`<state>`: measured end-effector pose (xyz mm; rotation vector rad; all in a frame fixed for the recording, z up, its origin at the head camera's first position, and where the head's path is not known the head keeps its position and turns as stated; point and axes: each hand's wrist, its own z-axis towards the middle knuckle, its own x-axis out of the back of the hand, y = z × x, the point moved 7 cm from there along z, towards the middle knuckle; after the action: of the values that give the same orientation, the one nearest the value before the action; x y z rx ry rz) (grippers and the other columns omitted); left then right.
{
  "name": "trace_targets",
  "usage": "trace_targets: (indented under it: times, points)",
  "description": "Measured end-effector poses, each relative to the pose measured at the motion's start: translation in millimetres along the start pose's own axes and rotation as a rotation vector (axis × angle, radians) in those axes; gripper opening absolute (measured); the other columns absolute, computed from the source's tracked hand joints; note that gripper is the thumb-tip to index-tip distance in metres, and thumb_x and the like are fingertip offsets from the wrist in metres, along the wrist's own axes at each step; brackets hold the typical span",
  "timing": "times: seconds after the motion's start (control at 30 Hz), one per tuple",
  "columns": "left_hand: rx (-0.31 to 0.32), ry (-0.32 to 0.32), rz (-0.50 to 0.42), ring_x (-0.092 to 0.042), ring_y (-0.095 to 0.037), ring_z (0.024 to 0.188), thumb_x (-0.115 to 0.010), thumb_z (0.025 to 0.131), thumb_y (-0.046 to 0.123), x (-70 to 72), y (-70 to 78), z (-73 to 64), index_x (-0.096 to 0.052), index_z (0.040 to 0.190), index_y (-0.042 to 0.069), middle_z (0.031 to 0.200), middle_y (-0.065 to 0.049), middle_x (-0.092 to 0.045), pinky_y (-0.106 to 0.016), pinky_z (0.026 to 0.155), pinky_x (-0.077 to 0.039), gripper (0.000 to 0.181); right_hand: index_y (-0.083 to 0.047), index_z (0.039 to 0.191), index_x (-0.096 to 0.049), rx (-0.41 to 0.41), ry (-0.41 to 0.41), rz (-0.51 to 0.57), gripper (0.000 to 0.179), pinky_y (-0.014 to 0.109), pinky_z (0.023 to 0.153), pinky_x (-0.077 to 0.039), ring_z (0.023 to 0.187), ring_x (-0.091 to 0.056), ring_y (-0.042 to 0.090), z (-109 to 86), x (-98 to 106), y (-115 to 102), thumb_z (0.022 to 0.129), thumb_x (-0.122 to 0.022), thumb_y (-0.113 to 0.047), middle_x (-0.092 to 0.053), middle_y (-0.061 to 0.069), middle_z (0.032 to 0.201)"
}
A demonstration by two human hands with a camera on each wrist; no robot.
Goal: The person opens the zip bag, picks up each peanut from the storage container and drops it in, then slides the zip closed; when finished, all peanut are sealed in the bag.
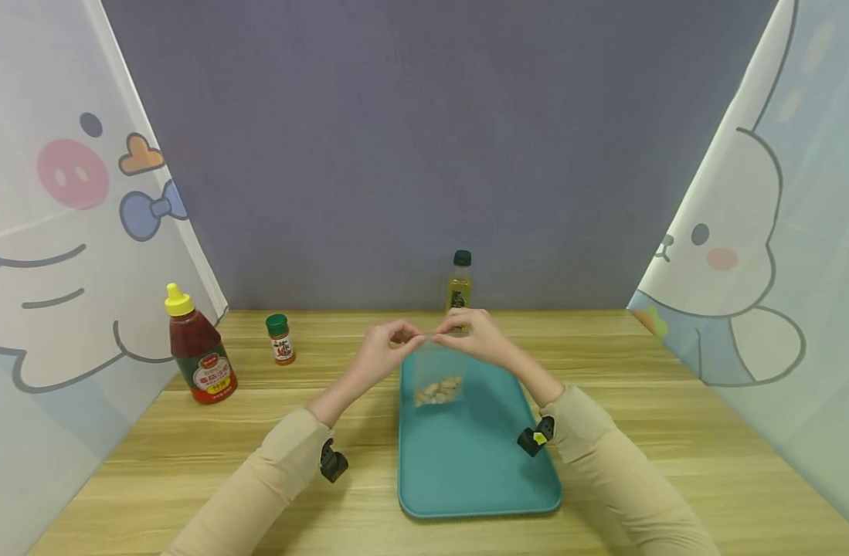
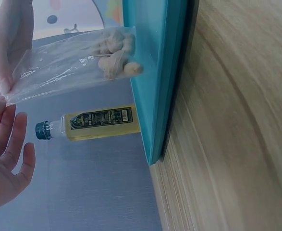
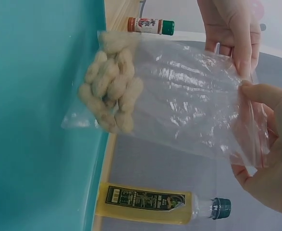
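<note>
A clear zip-top plastic bag [image 1: 432, 367] with several unshelled peanuts [image 3: 113, 86] in its bottom hangs over the teal tray [image 1: 476, 463]. My left hand [image 1: 388, 349] pinches one side of the bag's top edge between thumb and forefinger. At the same edge, my right hand [image 1: 476, 337] also pinches the plastic, its fingertips close to the left ones. The right wrist view shows the zip strip running beside the right thumb; the peanuts are gathered at the opposite end. In the left wrist view, the other left fingers [image 2: 17, 137] are loosely bent off the bag.
Behind the tray stands an oil bottle [image 1: 460, 289] with a dark green cap. To the left are a ketchup bottle [image 1: 205, 363] with a yellow cap and a small green-capped spice jar [image 1: 281, 344]. A grey panel backs the wooden table [image 1: 640, 386], with printed curtains at both sides.
</note>
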<state>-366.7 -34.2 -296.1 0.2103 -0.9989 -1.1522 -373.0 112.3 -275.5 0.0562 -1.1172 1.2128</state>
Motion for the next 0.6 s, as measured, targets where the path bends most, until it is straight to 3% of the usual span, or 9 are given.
trace_targets:
  times: [0.3,0.6]
  points:
    - [0.027,-0.055,0.006,-0.066,-0.015,0.076,-0.066,0.088,0.018,-2.8,-4.3,1.2,-0.071,0.094,0.006,0.086,-0.006,-0.072,-0.024,0.067,-0.056,0.014,-0.010,0.086,-0.074,0.056,-0.025,-0.040,0.008,0.025,0.059,-0.044,0.068,-0.052,0.013,0.2,-3,-4,0.086,-0.068,-0.015,-0.062,-0.001,0.079]
    - [0.013,-0.094,0.075,-0.064,-0.010,0.074,-0.066,0.088,0.021,-2.7,-2.4,1.8,-0.071,0.090,0.011,0.082,-0.001,-0.070,-0.024,0.068,-0.055,0.011,-0.009,0.088,-0.074,-0.001,-0.015,-0.006,0.009,0.027,0.060,-0.045,0.068,-0.051,0.009,-5.2,-4,7,0.086,-0.067,-0.014,-0.063,0.001,0.081]
